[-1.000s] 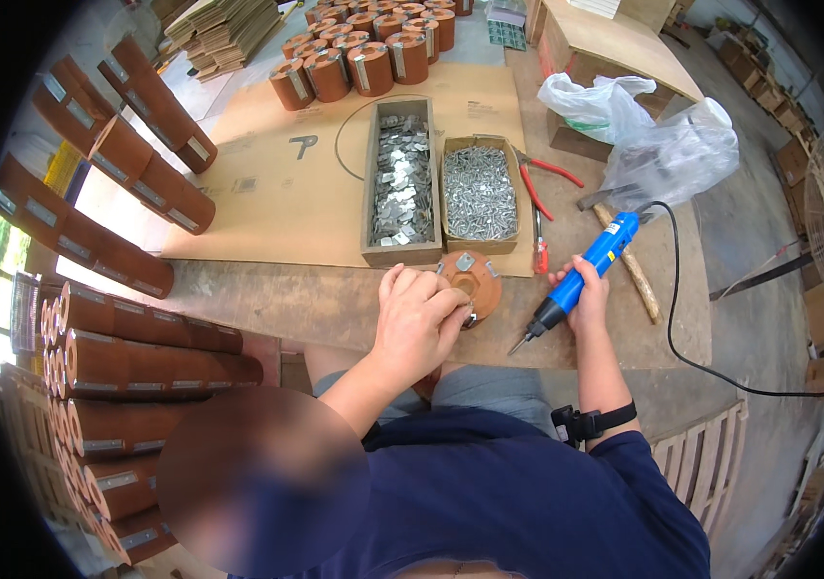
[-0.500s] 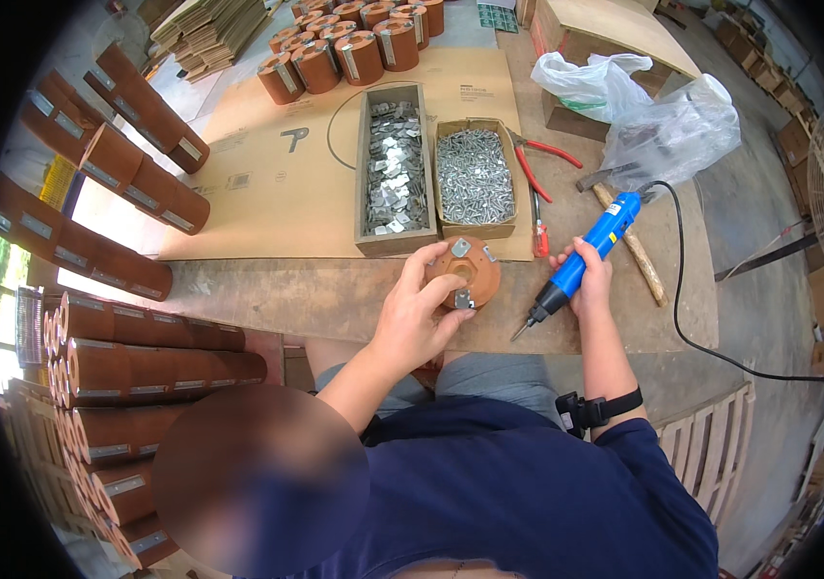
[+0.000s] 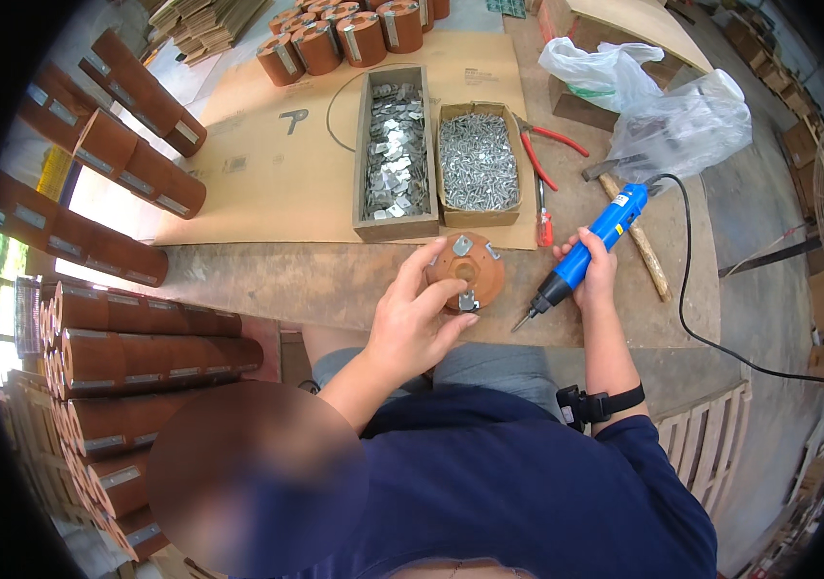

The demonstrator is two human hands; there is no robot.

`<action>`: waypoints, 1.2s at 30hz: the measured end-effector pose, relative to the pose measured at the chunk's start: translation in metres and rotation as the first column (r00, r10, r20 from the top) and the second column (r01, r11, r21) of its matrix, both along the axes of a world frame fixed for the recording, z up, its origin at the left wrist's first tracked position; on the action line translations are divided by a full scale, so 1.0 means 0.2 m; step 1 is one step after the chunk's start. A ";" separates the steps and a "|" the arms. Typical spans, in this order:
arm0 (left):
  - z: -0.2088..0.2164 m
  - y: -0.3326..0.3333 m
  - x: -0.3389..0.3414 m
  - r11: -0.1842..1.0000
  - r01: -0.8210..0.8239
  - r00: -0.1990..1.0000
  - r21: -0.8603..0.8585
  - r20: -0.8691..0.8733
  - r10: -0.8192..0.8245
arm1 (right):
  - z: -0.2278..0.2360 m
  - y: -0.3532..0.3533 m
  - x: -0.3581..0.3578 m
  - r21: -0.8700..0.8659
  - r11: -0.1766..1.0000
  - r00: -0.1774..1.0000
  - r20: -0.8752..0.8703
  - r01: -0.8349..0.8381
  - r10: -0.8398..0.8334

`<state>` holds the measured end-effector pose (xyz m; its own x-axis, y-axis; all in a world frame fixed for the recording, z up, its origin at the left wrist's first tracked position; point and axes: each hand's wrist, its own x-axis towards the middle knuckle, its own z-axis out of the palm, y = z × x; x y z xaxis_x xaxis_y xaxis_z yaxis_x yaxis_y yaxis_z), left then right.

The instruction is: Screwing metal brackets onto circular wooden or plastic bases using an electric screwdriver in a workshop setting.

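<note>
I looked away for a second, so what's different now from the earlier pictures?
The left hand, bunched over the brown disc a second ago, has spread its fingers toward the disc's left rim, showing more of a metal clip at the near edge. Whether it grips anything is unclear. The right hand still holds the blue power screwdriver, tip clear of the disc.

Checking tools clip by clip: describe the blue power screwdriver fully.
The blue power screwdriver has a plastic-looking blue body with white and yellow labels, a black nose and a thin metal bit. The right hand grips it slantwise over the table, bit toward the near left, its rear overlapping the hammer in view. A black cord leaves that end.
</note>
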<state>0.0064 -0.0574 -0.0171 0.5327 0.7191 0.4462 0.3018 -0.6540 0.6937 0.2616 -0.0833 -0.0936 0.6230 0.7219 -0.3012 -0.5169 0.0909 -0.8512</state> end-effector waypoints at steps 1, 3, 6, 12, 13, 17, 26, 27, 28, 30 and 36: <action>0.00 0.00 0.00 0.999 0.022 1.000 0.047 -0.011 -0.021 | 0.00 0.00 0.00 -0.002 1.000 1.000 -0.002 0.004 -0.004; -0.05 0.01 0.00 0.996 0.023 1.000 0.081 0.019 -0.025 | 0.00 0.00 0.00 -0.003 1.000 1.000 -0.001 0.002 -0.002; -0.08 0.00 0.00 0.992 0.009 0.998 0.123 0.057 -0.016 | 0.02 0.00 -0.01 -0.003 1.000 1.000 0.010 0.005 -0.005; -0.08 -0.01 0.02 0.992 -0.038 0.996 0.120 0.080 0.028 | 0.00 0.00 0.00 -0.010 1.000 1.000 0.009 0.004 -0.004; -0.08 -0.01 0.02 0.991 -0.039 0.996 0.126 0.083 0.028 | 0.00 0.00 0.00 -0.005 1.000 1.000 0.006 0.005 -0.005; -0.09 -0.02 0.01 0.990 -0.052 0.997 0.133 0.071 0.043 | 0.02 0.00 -0.01 -0.018 1.000 1.000 0.015 0.011 -0.011; -0.06 0.00 0.00 0.989 -0.020 1.000 0.145 0.014 0.018 | 0.02 0.01 0.00 -0.006 1.000 1.000 -0.006 0.009 -0.009; -0.03 0.01 0.00 0.998 -0.005 0.999 0.066 0.037 0.002 | 0.02 0.01 -0.01 -0.002 1.000 1.000 -0.006 0.007 -0.007; 0.00 0.01 0.00 1.000 0.014 0.998 -0.011 0.061 -0.013 | 0.02 0.01 -0.01 0.004 1.000 1.000 -0.006 0.006 -0.006; 0.05 0.07 0.01 0.999 0.033 0.998 0.023 0.049 -0.034 | 0.02 0.00 0.00 0.014 1.000 1.000 -0.002 0.005 -0.005; 0.16 0.48 0.20 0.995 0.096 0.937 0.031 -0.339 -0.080 | 0.02 0.01 0.00 0.029 1.000 1.000 0.008 0.004 -0.004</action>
